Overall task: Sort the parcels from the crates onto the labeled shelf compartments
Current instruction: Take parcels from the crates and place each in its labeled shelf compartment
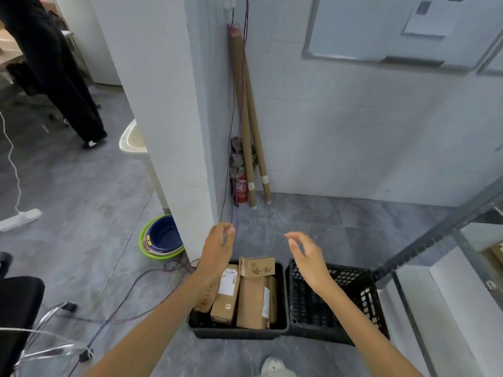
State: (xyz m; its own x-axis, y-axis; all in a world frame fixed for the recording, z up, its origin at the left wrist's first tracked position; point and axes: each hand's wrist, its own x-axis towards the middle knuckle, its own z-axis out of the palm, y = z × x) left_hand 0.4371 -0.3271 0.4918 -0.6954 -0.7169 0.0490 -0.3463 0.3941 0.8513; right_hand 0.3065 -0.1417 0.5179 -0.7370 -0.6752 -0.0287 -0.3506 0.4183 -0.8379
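Left grip (217,248) and right grip (310,257) hung slack-fingered, holding nothing; parcels (250,303) lay under the left, a crate (364,295) under the right.

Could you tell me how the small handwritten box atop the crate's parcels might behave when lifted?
The small box is cardboard with square edges, so probably stiff and unlikely to roll. It perches on the other parcels, so a nudge could tip it.

Light was even, cool, diffuse; shadows were faint, without glare. Slight motion blur softened left hand (217,248) and right hand (306,257). Wall (353,126) above hands looked soft. Wide-angle distortion bent straight lines far left and right of hands.
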